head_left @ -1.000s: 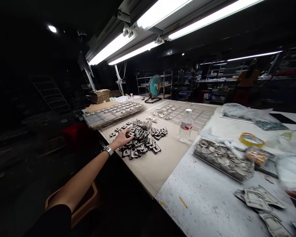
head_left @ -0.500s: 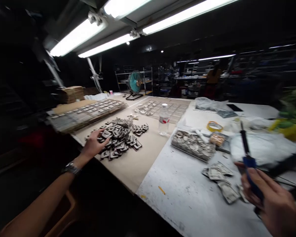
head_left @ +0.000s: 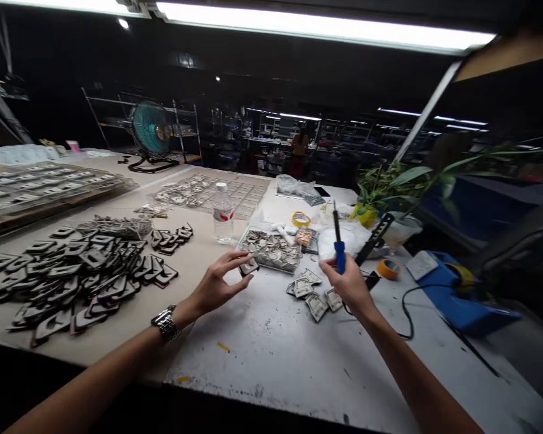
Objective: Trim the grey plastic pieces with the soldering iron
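My left hand (head_left: 219, 282), with a metal watch on the wrist, pinches a small dark flat piece (head_left: 248, 266) between thumb and fingertips above the white table (head_left: 276, 349). My right hand (head_left: 349, 286) grips a blue-handled soldering iron (head_left: 339, 241), its tip pointing up. A large heap of similar dark pieces (head_left: 72, 268) lies on brown paper to the left. A tray of grey pieces (head_left: 270, 249) sits just beyond my hands. A few loose pieces (head_left: 314, 295) lie between my hands.
A water bottle (head_left: 223, 213) stands behind the tray. Rolls of tape (head_left: 301, 219), a potted plant (head_left: 380, 187) and a blue box (head_left: 452, 289) with a black cord are on the right. A teal fan (head_left: 151, 129) stands at the back left. A person (head_left: 299, 150) stands far off.
My left hand left the heap of dark pieces and came to the middle holding one piece. My right hand with the soldering iron came into full view. The view swung right.
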`<state>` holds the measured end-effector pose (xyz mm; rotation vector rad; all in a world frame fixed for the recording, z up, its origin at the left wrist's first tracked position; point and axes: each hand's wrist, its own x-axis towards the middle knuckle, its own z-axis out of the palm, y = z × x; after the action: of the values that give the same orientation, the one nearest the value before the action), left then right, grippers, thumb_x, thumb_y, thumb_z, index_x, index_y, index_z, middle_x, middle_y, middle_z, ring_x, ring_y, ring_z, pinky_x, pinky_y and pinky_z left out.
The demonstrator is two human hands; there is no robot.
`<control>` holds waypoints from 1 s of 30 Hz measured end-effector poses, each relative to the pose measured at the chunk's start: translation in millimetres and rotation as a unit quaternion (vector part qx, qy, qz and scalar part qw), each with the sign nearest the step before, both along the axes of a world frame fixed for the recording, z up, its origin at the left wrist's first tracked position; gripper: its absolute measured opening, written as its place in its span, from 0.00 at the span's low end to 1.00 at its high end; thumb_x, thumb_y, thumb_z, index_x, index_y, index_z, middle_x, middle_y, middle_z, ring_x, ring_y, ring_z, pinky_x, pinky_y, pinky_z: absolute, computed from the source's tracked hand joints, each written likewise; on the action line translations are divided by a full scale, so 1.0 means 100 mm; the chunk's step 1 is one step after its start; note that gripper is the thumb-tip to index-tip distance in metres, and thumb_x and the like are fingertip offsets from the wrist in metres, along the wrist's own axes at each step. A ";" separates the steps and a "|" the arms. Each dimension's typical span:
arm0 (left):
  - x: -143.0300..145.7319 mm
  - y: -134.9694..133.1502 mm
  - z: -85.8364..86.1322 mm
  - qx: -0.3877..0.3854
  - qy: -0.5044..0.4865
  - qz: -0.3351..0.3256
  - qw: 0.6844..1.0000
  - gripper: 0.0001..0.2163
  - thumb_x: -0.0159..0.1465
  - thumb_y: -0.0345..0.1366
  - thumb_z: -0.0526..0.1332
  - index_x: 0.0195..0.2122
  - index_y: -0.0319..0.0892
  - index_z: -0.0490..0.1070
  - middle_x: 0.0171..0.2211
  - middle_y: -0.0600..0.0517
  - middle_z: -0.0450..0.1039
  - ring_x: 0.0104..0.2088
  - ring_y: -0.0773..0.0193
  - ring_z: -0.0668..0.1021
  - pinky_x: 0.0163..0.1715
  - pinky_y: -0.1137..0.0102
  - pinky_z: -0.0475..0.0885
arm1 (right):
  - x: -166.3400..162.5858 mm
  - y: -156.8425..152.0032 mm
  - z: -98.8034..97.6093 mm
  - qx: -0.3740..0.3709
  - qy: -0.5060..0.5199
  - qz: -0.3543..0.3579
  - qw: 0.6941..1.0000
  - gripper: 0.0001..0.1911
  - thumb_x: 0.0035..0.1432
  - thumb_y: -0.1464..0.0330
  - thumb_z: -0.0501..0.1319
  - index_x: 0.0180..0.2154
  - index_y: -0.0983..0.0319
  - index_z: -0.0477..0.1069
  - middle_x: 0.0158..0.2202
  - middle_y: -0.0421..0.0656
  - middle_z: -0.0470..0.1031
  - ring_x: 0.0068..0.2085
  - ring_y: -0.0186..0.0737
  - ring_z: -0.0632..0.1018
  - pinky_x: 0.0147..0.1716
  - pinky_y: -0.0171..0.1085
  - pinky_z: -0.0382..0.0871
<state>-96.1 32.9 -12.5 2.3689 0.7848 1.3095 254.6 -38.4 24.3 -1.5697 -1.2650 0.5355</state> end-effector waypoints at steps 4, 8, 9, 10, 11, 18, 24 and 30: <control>0.35 0.07 -0.13 -0.062 -0.045 -0.071 0.995 0.19 0.71 0.41 0.73 0.62 0.50 0.83 0.60 0.43 0.81 0.60 0.49 0.83 0.63 0.53 0.81 | -0.20 0.39 0.20 -0.028 -0.046 0.037 0.998 0.22 0.59 0.52 0.74 0.43 0.58 0.71 0.42 0.48 0.83 0.40 0.48 0.83 0.38 0.42 0.76; 0.39 0.04 -0.25 -0.153 -0.084 -0.105 0.979 0.19 0.70 0.43 0.74 0.60 0.49 0.84 0.59 0.43 0.81 0.59 0.50 0.84 0.59 0.55 0.84 | -0.61 0.75 0.30 -0.045 -0.082 0.087 0.992 0.18 0.60 0.61 0.75 0.45 0.58 0.70 0.44 0.48 0.85 0.44 0.48 0.85 0.41 0.41 0.76; 0.38 0.03 -0.27 -0.166 -0.088 -0.111 0.976 0.18 0.69 0.43 0.74 0.60 0.49 0.84 0.59 0.43 0.81 0.59 0.50 0.84 0.59 0.56 0.84 | -0.73 0.83 0.31 -0.046 -0.093 0.094 0.990 0.16 0.61 0.63 0.74 0.44 0.58 0.70 0.44 0.47 0.85 0.44 0.47 0.85 0.41 0.40 0.75; 0.36 0.02 -0.28 -0.176 -0.091 -0.117 0.973 0.18 0.69 0.43 0.74 0.59 0.49 0.84 0.58 0.43 0.81 0.58 0.50 0.84 0.59 0.56 0.84 | -0.84 0.91 0.32 -0.049 -0.105 0.100 0.988 0.16 0.60 0.66 0.74 0.42 0.58 0.70 0.43 0.46 0.86 0.43 0.46 0.85 0.41 0.39 0.74; 0.35 0.01 -0.28 -0.184 -0.093 -0.122 0.971 0.18 0.69 0.43 0.74 0.59 0.49 0.85 0.58 0.43 0.81 0.58 0.51 0.84 0.59 0.56 0.85 | -0.94 0.98 0.31 -0.053 -0.117 0.105 0.986 0.15 0.60 0.67 0.75 0.41 0.58 0.69 0.42 0.46 0.86 0.43 0.46 0.85 0.40 0.38 0.73; 0.34 -0.05 -0.25 -0.219 -0.105 -0.121 0.963 0.17 0.69 0.44 0.74 0.58 0.48 0.85 0.57 0.43 0.81 0.56 0.51 0.84 0.55 0.58 0.85 | -1.31 1.33 0.21 -0.092 -0.151 0.122 0.977 0.20 0.50 0.69 0.80 0.34 0.59 0.69 0.32 0.40 0.81 0.35 0.43 0.80 0.32 0.36 0.63; 0.32 -0.09 -0.20 -0.270 -0.109 -0.115 0.950 0.18 0.68 0.47 0.75 0.57 0.48 0.86 0.56 0.41 0.82 0.53 0.49 0.85 0.56 0.55 0.84 | -1.31 1.45 0.09 -0.097 -0.124 0.111 0.981 0.21 0.47 0.64 0.81 0.30 0.59 0.69 0.25 0.36 0.74 0.30 0.39 0.74 0.29 0.35 0.58; 0.33 -0.10 -0.17 -0.291 -0.121 -0.102 0.944 0.18 0.66 0.48 0.76 0.53 0.46 0.87 0.55 0.41 0.83 0.50 0.50 0.86 0.55 0.56 0.83 | -1.28 1.49 0.04 -0.087 -0.061 0.128 0.986 0.21 0.42 0.68 0.79 0.29 0.59 0.68 0.22 0.34 0.71 0.27 0.36 0.71 0.28 0.35 0.58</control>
<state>-63.3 23.3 -29.8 1.7337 0.7055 1.0686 126.9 110.6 28.2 -1.6111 -1.5609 0.7389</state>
